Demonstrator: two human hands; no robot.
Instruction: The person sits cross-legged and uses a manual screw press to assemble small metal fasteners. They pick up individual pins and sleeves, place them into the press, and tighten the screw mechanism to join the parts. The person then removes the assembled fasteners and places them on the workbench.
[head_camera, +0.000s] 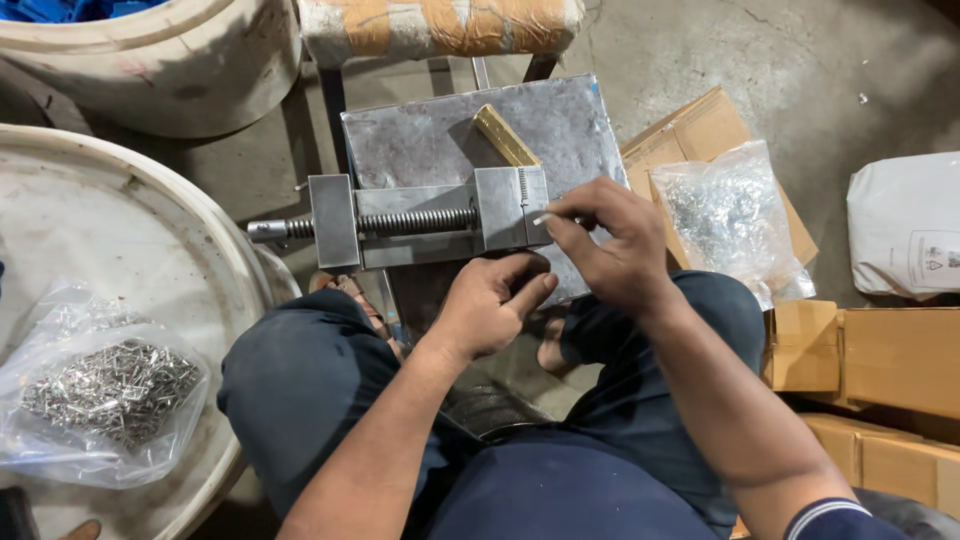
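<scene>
Both hands at the vise (430, 222)

Right hand (612, 250) pinches a small metal piece (543, 218) at the vise's right end; left hand (488, 305) sits curled and empty just below it.

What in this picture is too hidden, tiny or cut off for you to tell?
Head view only:
- What the right hand pinches at the vise: too small, covered by its fingers.
- The left hand palm and anything in it: turned away.
- Single pieces in the left bag and the right bag: too small, plastic glare.
- The tub contents: cut off by the top edge.
</scene>
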